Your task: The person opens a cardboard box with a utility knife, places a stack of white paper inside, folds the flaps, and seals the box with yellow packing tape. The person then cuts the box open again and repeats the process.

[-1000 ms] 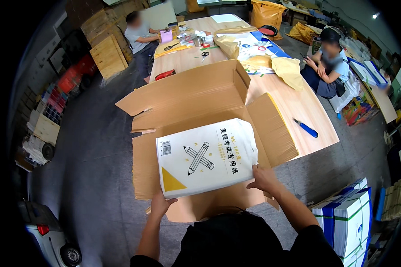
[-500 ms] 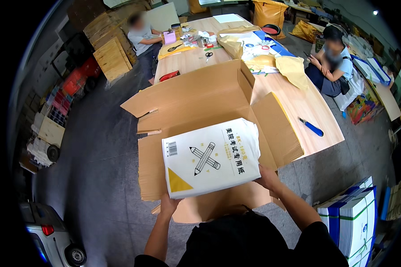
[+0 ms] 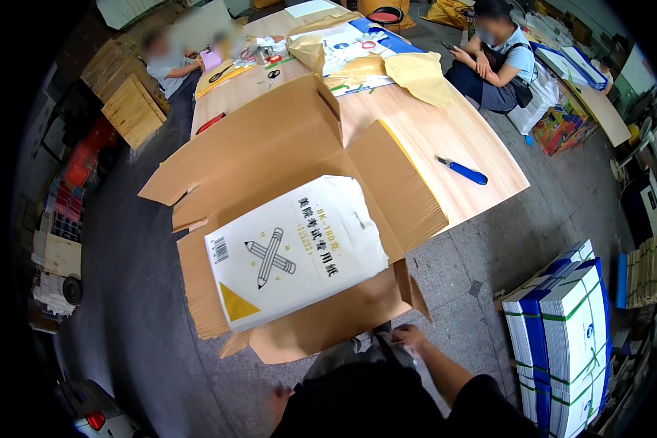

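Paper pack (image 3: 292, 255): in the open carton (image 3: 248, 150)
Carton: at the near end of the table (image 3: 423, 131)
Utility knife (image 3: 467, 173): on the table, right of the carton
Kraft paper (image 3: 422, 77): on the table, behind the carton
Scissors (image 3: 273, 74): on the table, left of the kraft paper
Tied stacks (image 3: 577, 299): right of the carton, on the floor (image 3: 467, 252)
Plywood panel (image 3: 131, 113): left of the table
Left hand (image 3: 279, 398), right hand (image 3: 410, 337): on the carton's near side

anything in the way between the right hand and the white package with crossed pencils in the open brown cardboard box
The near flap of the open brown cardboard box lies between the bare right hand and the white crossed-pencils package. It spreads outward, leaving the package's top uncovered; nothing else visible is in the way.
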Demonstrator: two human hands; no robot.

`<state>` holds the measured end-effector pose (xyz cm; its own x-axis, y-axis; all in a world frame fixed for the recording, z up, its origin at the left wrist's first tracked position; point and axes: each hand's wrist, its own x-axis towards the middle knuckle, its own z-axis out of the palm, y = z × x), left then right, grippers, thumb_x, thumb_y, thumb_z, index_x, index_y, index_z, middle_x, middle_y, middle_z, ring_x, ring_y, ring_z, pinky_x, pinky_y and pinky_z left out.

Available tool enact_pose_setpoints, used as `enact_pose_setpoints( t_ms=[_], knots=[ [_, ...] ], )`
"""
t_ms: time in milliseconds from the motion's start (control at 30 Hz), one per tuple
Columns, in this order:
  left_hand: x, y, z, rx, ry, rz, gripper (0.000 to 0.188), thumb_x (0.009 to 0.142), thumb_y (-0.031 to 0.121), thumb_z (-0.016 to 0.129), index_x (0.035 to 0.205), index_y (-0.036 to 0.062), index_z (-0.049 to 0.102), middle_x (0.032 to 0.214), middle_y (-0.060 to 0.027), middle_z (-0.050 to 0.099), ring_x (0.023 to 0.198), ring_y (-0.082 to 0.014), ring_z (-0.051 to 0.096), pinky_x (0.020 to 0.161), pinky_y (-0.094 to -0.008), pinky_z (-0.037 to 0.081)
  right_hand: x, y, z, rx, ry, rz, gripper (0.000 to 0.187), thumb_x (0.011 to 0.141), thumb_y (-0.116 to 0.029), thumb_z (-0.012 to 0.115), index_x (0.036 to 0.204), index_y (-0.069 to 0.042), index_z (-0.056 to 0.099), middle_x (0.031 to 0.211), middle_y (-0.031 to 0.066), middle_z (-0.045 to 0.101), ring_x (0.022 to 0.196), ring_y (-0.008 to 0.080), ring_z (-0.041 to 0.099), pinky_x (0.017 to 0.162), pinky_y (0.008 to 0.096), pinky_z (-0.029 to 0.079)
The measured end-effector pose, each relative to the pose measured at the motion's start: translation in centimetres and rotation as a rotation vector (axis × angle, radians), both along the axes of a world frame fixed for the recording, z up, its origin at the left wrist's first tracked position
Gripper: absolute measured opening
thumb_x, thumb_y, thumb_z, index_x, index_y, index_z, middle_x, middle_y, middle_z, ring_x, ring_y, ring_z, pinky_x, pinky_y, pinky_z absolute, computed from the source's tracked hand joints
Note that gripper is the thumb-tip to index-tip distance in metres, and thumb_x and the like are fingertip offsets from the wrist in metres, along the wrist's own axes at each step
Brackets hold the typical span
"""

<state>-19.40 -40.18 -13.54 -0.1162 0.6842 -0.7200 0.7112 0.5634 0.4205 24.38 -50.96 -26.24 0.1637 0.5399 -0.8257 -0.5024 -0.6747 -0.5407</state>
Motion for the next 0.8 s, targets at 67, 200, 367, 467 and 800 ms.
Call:
enact_pose_setpoints(
  t_ms=[67, 200, 367, 467, 800],
  knots=[
    [-1.2, -5.0, 1.0, -0.041, 0.029, -0.065, 0.033, 0.092, 0.015, 0.060, 0.118, -0.0045, 0.059, 0.108, -0.0142, 0.066, 0.094, -0.0182, 0.062, 0.081, -0.0313, 0.049, -1.9, 0.5, -2.7, -0.086, 0.141, -0.061, 0.052, 0.078, -0.032, 0.082, 0.113, 0.000, 0.062, 0.092, 0.0079, 0.067, 0.079, 0.0168, 0.064, 0.065, 0.0300, 0.051],
    [-3.5, -8.7, 3.9, -0.076, 0.145, 0.000, 0.033, 0.092, 0.019, 0.060, 0.116, -0.0033, 0.061, 0.108, -0.0143, 0.067, 0.099, -0.0207, 0.062, 0.087, -0.0339, 0.049, -5.7, 3.7, -9.0, -0.065, 0.254, -0.468, 0.050, 0.080, -0.034, 0.080, 0.118, -0.014, 0.056, 0.105, 0.0020, 0.062, 0.098, 0.0182, 0.059, 0.088, 0.0406, 0.047],
    [-5.4, -11.3, 5.3, -0.031, 0.190, 0.038, 0.034, 0.092, 0.025, 0.060, 0.112, -0.0019, 0.063, 0.108, -0.0143, 0.068, 0.105, -0.0238, 0.061, 0.094, -0.0370, 0.048, -9.5, 4.1, -9.3, 0.009, 0.538, -0.689, 0.037, 0.084, -0.029, 0.077, 0.115, -0.022, 0.059, 0.102, -0.0030, 0.064, 0.098, 0.0159, 0.059, 0.084, 0.0376, 0.046],
    [-6.1, -11.7, 4.4, 0.081, 0.115, -0.041, 0.035, 0.092, 0.028, 0.060, 0.111, -0.0011, 0.064, 0.108, -0.0144, 0.068, 0.109, -0.0257, 0.061, 0.098, -0.0390, 0.048, -10.9, 1.6, -10.1, 0.086, 0.609, -0.583, 0.029, 0.087, -0.028, 0.074, 0.113, -0.022, 0.061, 0.100, -0.0026, 0.066, 0.092, 0.0159, 0.060, 0.078, 0.0344, 0.047],
    [4.5, -3.5, 5.3, 0.595, -0.372, -0.502, 0.030, 0.090, 0.019, 0.065, 0.115, 0.0022, 0.064, 0.109, -0.0185, 0.068, 0.102, -0.0331, 0.065, 0.089, -0.0397, 0.050, -15.9, -2.9, 2.9, 0.186, 0.202, -0.324, 0.031, 0.088, -0.027, 0.071, 0.109, -0.006, 0.062, 0.089, 0.0061, 0.065, 0.070, 0.0175, 0.061, 0.060, 0.0331, 0.049]
  ],
)
